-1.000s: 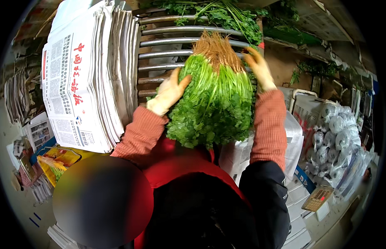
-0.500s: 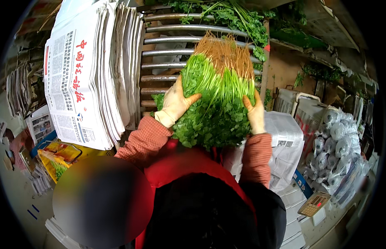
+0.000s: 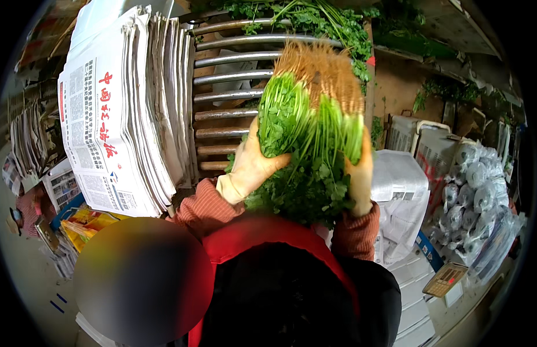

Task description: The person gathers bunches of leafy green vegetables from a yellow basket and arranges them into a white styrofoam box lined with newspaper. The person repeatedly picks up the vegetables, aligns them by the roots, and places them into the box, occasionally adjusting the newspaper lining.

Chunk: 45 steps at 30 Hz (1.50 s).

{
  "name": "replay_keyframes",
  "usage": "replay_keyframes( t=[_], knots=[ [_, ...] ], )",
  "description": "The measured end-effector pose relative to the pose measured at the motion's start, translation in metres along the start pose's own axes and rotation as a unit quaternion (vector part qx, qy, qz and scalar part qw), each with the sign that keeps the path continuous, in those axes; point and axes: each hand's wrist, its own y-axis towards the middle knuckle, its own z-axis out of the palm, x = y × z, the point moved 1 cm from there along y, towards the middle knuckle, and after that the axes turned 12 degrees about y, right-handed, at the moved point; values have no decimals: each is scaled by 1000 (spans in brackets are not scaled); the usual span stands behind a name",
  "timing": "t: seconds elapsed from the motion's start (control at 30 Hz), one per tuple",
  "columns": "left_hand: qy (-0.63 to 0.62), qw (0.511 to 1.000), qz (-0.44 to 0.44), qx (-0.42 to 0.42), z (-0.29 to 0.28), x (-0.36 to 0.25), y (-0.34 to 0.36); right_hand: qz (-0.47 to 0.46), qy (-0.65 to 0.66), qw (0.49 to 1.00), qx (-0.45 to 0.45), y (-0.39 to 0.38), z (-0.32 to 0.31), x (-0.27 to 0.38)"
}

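Biggest thing here is the desk (image 3: 231, 95), a row of metal bars (image 3: 219, 132), and it looks pretty much the same as 1 second ago. Same deal with the tall stack of newspapers (image 3: 115, 127) just left of it. What did change is the bunch of greens (image 3: 312, 144): it's over the right part of the bars, brown roots (image 3: 320, 63) at the far end, and it looks slightly bigger in view. The roots are kinda blurry, so I can't tell if it's fully off the bars. The right hand (image 3: 361, 176) was up by the roots 1 second ago; now it's lower, gripping the right side. The left hand (image 3: 254, 162) clasps the left side, thumb (image 3: 278, 162) on top. I'd read that as 2 hands managing it as 1 bundle.
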Motion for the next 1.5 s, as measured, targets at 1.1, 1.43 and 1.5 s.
replay_keyframes(
  t=[1.1, 1.43, 1.5],
  knots=[
    [-76, 989, 92, 92, 36, 87, 37, -18, 151, 987, 58, 18, 6, -95],
    [-14, 906, 190, 378, 156, -123, -89, -195, 344, 907, -144, -228, -148, -36],
    [19, 851, 298, 433, 234, -140, -99, -177, 349, 881, -268, -280, -200, -69]
  ],
)
